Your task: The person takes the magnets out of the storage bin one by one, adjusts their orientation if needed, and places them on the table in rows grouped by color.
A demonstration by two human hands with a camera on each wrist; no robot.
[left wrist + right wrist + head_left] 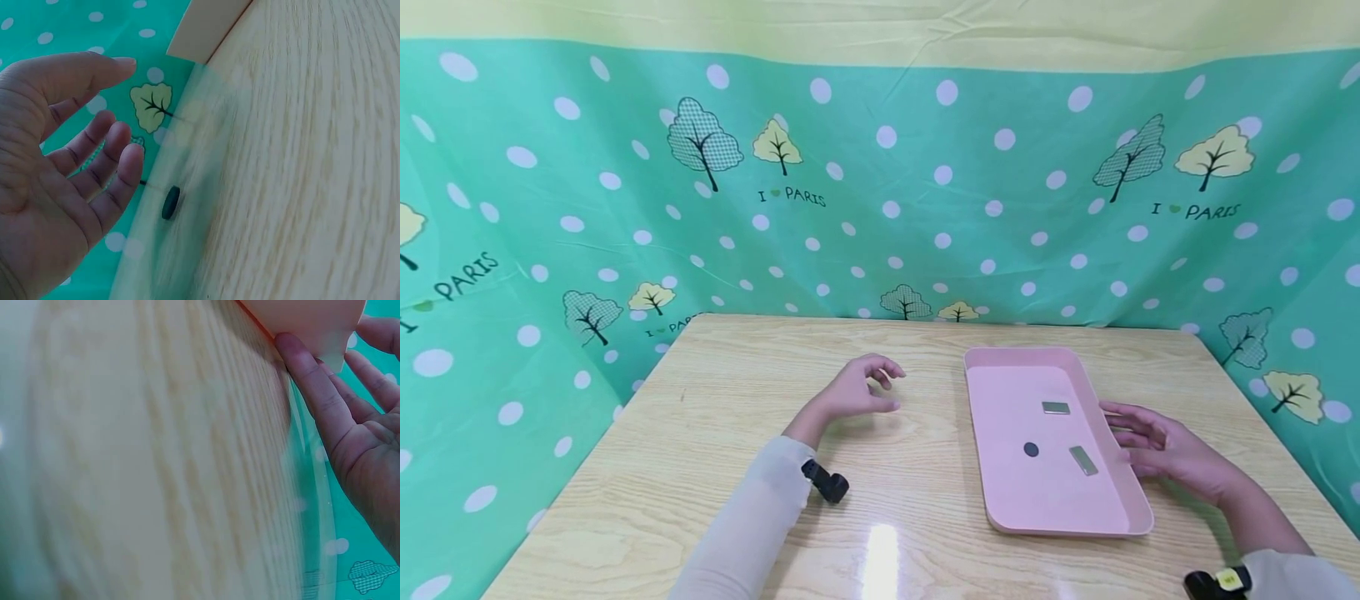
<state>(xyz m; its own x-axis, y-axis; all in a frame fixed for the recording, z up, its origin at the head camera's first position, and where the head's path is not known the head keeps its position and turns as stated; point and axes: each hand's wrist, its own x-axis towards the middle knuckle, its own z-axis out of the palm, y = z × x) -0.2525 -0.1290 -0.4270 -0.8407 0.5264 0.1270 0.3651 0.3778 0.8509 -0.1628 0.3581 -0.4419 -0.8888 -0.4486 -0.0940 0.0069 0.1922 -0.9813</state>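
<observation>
A shallow pink tray (1009, 508) lies on the table. Inside it are two small silvery rectangular pieces (1056, 408) and a dark round disc (1031, 450). My right hand (1176, 454) is at the tray's right side, thumb and fingertips against the outer wall; in the right wrist view the thumb touches the wall's lower edge. Left of the tray, my left hand (857, 388) hovers over the wood with loosely bent fingers, holding nothing. In the left wrist view a black disc (170, 203) appears on the tabletop beyond those fingers; I cannot make it out in the head view.
The pale wooden table (700, 400) ends at a green dotted curtain (850, 167), which hangs behind and at both sides. Wood surface stretches left of the tray. Small black cameras (825, 481) are strapped to both wrists.
</observation>
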